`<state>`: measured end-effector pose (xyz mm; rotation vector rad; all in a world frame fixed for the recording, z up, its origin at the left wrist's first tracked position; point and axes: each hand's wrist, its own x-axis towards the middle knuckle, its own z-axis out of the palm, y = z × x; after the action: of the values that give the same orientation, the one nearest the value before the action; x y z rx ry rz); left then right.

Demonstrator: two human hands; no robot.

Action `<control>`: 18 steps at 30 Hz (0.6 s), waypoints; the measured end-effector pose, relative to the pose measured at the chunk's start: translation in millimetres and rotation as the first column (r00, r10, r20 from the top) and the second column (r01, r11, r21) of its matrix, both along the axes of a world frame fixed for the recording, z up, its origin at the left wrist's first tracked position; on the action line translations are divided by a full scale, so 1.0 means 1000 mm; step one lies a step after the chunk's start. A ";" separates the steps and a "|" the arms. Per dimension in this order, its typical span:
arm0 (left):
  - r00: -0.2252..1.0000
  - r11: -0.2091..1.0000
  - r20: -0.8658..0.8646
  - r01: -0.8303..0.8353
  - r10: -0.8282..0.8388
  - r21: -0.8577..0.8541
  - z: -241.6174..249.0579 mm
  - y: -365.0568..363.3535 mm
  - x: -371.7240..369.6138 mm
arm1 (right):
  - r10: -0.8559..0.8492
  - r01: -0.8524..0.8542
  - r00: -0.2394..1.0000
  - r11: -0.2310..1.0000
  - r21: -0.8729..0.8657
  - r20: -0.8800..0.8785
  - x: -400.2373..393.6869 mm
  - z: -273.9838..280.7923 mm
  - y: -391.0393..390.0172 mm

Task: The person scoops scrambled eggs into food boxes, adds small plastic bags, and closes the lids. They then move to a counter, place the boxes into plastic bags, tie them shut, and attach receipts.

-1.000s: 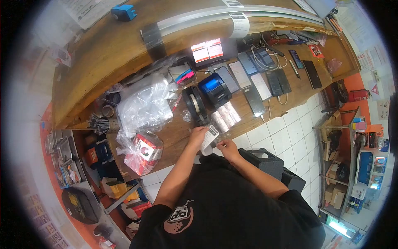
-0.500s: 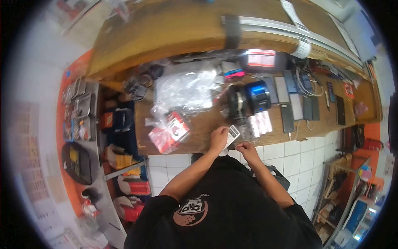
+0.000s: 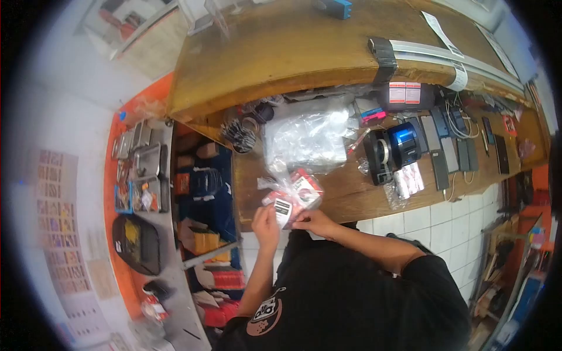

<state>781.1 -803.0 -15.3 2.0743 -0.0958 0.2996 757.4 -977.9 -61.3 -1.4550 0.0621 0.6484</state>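
Observation:
A white label with black print lies against the front of a red and white box in a clear plastic bag, close to the near edge of the wooden workbench. My left hand pinches the label's left side. At the lower right of the box, my right hand is closed with its fingertips on the bagged edge; whether they also touch the label is hard to tell. The bag's gathered plastic sticks out toward the upper left.
Clear plastic bags are piled behind the box. To the right stand a blue and black tape or label dispenser, several phones or power banks and white cables. A raised wooden shelf overhangs the back. Metal trays sit at left.
Both hands have moved left from the bench's middle edge to the bagged box, bringing the label onto it. The camera view has shifted left, so the bench appears farther right.

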 end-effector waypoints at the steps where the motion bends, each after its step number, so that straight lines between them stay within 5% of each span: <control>1: 0.997 0.993 0.046 0.053 -0.058 0.107 -0.013 0.012 0.008 | -0.042 0.040 0.998 0.999 -0.032 -0.045 0.001 -0.009 0.009; 3: 0.993 0.993 0.063 0.096 -0.101 0.067 -0.032 0.024 0.019 | -0.142 0.142 0.989 0.990 -0.008 -0.028 -0.005 -0.018 0.022; 5: 0.984 0.982 0.056 0.167 -0.172 0.090 -0.038 0.028 0.030 | -0.148 0.165 0.986 0.941 -0.296 0.080 -0.010 -0.012 0.032; 7: 0.982 0.975 -0.010 0.189 -0.189 0.115 -0.034 0.034 0.036 | -0.258 0.263 0.965 0.933 -0.244 0.051 -0.016 -0.011 0.044; 9: 0.956 0.903 0.140 0.188 -0.259 0.386 -0.031 0.039 0.043 | -0.370 0.418 0.902 0.877 -0.237 0.223 -0.024 -0.016 0.051; 11: 0.959 0.928 0.142 0.188 -0.243 0.323 -0.041 0.039 0.049 | -0.387 0.462 0.868 0.858 -0.225 0.311 -0.024 -0.020 0.055; 13: 0.959 0.960 0.050 0.279 -0.280 0.027 -0.050 0.039 0.056 | -0.419 0.495 0.856 0.833 -0.248 0.303 -0.022 -0.023 0.059; 18: 0.932 0.931 0.013 0.363 -0.363 -0.047 -0.076 0.045 0.083 | -0.487 0.588 0.802 0.744 -0.316 0.346 -0.021 -0.044 0.064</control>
<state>864.2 -758.2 -91.4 1.9608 -0.4651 0.0765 736.4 -913.4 -105.5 -1.8043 0.4436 -0.0431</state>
